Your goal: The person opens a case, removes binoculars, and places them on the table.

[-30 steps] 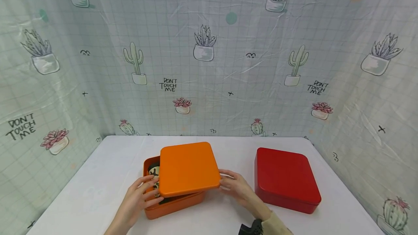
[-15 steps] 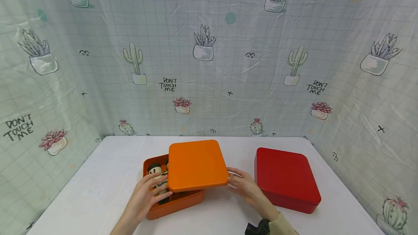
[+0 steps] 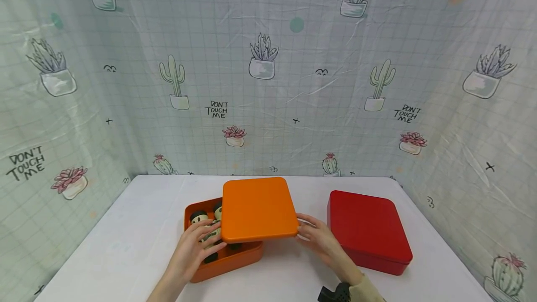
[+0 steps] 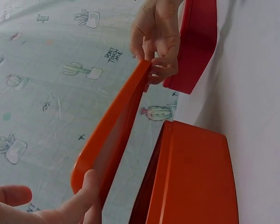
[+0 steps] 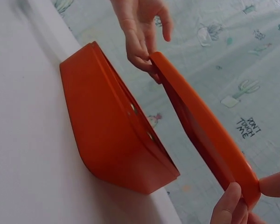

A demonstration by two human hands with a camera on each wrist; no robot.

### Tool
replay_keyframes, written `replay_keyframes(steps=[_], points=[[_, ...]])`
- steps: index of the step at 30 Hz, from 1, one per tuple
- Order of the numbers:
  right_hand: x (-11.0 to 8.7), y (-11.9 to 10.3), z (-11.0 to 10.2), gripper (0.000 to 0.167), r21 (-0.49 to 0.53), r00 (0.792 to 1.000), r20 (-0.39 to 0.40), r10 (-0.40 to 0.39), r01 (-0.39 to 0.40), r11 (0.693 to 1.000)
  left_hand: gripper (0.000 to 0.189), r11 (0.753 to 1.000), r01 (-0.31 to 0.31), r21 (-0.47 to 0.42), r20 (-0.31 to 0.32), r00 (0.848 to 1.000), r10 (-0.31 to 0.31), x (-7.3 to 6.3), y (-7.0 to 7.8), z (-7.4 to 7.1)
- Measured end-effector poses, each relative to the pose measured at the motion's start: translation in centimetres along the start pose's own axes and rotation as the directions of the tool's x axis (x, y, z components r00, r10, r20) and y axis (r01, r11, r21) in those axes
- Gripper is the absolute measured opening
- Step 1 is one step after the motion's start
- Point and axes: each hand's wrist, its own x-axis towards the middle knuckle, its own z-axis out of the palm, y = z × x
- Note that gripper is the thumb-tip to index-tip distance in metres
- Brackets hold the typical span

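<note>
Lid (image 3: 259, 211), orange, in the head view: held above the orange box (image 3: 235, 263), nearer the left edge of the table (image 3: 126, 227) than the right, part of the box's left side uncovered. Left hand (image 3: 189, 251) clamped on one side rim, right hand (image 3: 322, 245) clamped on the opposite rim. Black-capped cream figures (image 3: 199, 218) inside the box. Red box (image 3: 369, 232) near the table's right edge. Cactus-print sheet (image 3: 293, 148) behind.

Left wrist view: lid slanted, apart from the orange box; right fingertips (image 4: 161, 72) around the far rim.

Right wrist view: clear gap between lid and orange box, right-hand digits (image 5: 228, 203) on both sides of the near rim.
</note>
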Motion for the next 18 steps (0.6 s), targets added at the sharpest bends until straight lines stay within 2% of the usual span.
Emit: replay_keyframes(steps=[9, 18], points=[[-0.3, -0.3, -0.8, 0.059, -0.014, 1.000, -0.031, -0.006, 0.006, 1.000, 0.035, 0.999, -0.011, -0.033, 0.038, 0.999, 0.012, 0.3, 0.0, 1.0], [0.0, -0.6, -1.1, 0.053, 0.009, 0.990, -0.140, -0.018, 0.019, 1.000, 0.033, 0.997, -0.052, -0.052, 0.070, 0.996, 0.055, 0.6, -0.4, 2.0]])
